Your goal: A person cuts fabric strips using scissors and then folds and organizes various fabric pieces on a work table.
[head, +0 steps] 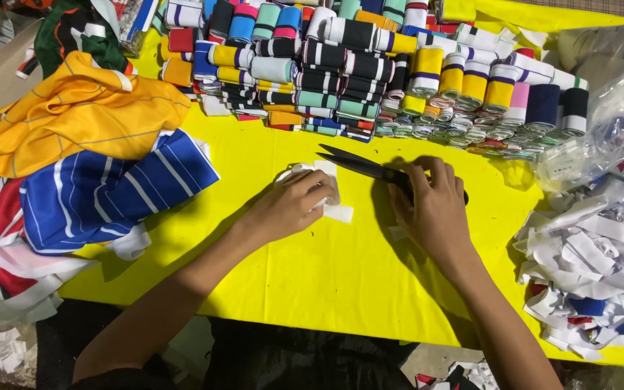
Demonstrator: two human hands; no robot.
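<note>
Your left hand (294,204) presses curled fingers onto a white fabric piece (330,189) at the yellow table's (312,267) centre, while at its three o'clock your right hand (431,206) grips black scissors (370,167), blades parted and pointing toward ten o'clock, beneath rolled ribbing stacks (370,72).

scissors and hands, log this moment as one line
left hand: pressing white fabric piece | right hand: holding black scissors, blades open | surface: yellow table
</note>
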